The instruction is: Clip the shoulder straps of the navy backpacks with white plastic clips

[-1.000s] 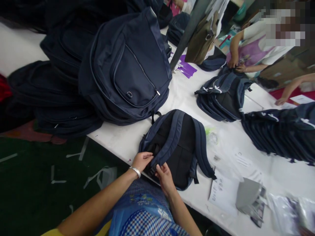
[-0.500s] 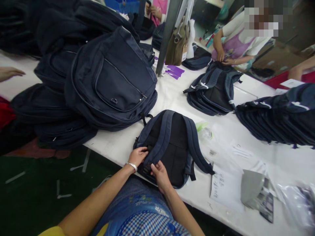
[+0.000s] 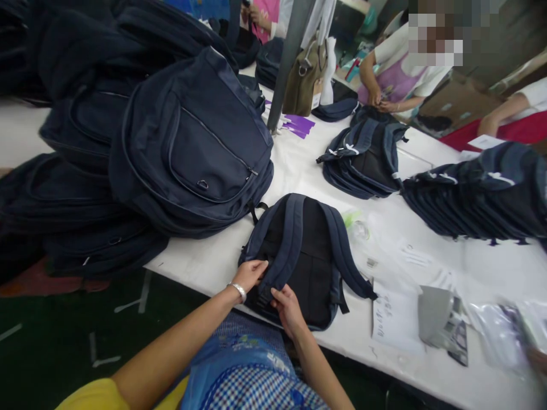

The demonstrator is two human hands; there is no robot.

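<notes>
Navy-and-black fabric backpack [image 3: 317, 279]: near edge of white table [image 3: 192, 265]; padded navy straps [image 3: 292, 239] up, likely for reach;
Left hand [image 3: 250, 275]: narrowed beside left strap; grip unclear;
Right hand [image 3: 289, 308]: narrowed at its near end, perhaps steadying it; grip unclear

Left hand [image 3: 251, 275] and right hand [image 3: 289, 308] close together but apart, fingers bent.
The left arm [image 3: 179, 344] slants forward, thumb and fingertips drawn together; the right arm [image 3: 319, 364] angles inward, its thumb beside curled fingers, both forearms bare.
</notes>
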